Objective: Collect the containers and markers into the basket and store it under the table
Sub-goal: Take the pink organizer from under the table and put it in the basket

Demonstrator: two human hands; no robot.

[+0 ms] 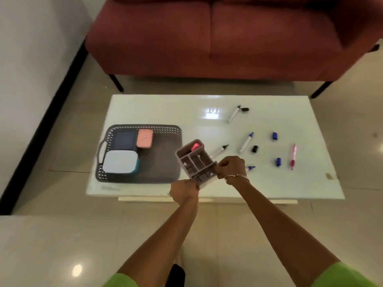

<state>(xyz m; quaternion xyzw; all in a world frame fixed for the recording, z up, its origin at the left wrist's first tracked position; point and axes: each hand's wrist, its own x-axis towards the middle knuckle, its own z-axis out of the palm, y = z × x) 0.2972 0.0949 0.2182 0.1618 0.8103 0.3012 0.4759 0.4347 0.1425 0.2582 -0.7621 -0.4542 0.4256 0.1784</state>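
A grey perforated basket [163, 162] lies on the left of the white glass table [165, 108]. Inside it are a dark blue container [122, 139], a pink container [144, 138] and a white-lidded teal container [120, 161]. Both hands hold a mauve divided organiser [195, 161] just right of the basket, tilted, with a pink piece in its far compartment. My left hand [183, 190] grips its near corner; my right hand [231, 167] grips its right edge. Uncapped markers [245, 142] [233, 114] [218, 151], loose caps [274, 136] [254, 149] and a pink pen [293, 156] lie scattered to the right.
A red sofa [217, 36] on black legs stands behind the table. A white wall with a black skirting runs down the left. The floor is glossy beige tile. A marker tip [251, 168] shows behind my right wrist.
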